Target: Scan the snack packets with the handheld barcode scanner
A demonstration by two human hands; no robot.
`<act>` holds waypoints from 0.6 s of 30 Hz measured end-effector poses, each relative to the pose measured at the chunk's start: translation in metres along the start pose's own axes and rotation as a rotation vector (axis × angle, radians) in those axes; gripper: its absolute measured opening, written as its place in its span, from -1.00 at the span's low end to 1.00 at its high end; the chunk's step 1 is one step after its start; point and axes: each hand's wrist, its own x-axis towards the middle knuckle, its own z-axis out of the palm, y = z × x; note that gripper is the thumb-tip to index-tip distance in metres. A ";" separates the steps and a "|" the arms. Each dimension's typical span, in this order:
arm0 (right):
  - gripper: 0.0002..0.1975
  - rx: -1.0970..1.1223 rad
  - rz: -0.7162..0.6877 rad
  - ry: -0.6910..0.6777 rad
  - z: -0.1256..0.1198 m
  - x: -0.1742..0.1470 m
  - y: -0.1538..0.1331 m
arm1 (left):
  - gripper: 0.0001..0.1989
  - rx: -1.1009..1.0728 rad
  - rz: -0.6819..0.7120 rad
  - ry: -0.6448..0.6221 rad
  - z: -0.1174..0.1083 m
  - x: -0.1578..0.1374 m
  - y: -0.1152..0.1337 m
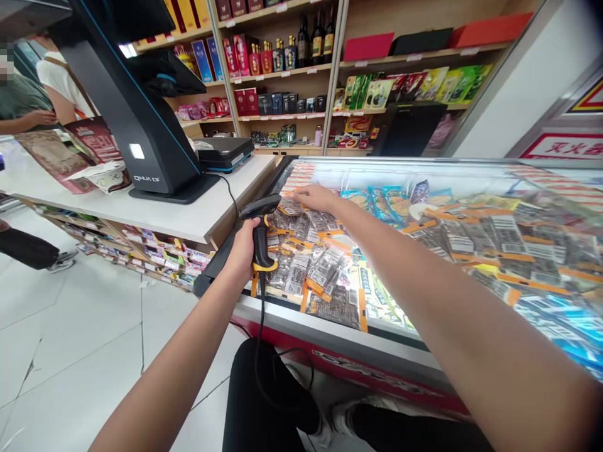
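My left hand [244, 246] is wrapped around the handle of a black and yellow barcode scanner [260, 242], its cable hanging down past the freezer edge. The scanner head points up and to the right, over the packets. My right hand [315, 197] reaches across to the far left of the glass-topped freezer [471, 172]. Its fingers stretch over the clear packets with orange edges [325, 270], at the back of the pile; the fingertips are partly hidden. These packets have dark contents and white barcode labels, and lie overlapping in a loose pile.
More orange-edged packets [504, 235] lie at right, with blue packets [384, 202] behind. A white counter [188, 213] at left bears a checkout terminal [155, 125] and a scale [228, 150]. Shelves of bottles and boxes [282, 69] stand behind. Other people are at the far left.
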 end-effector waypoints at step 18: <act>-0.67 -0.060 -0.045 0.023 -0.024 -0.106 -0.004 | -0.62 0.051 0.021 -0.108 0.047 -0.027 -0.037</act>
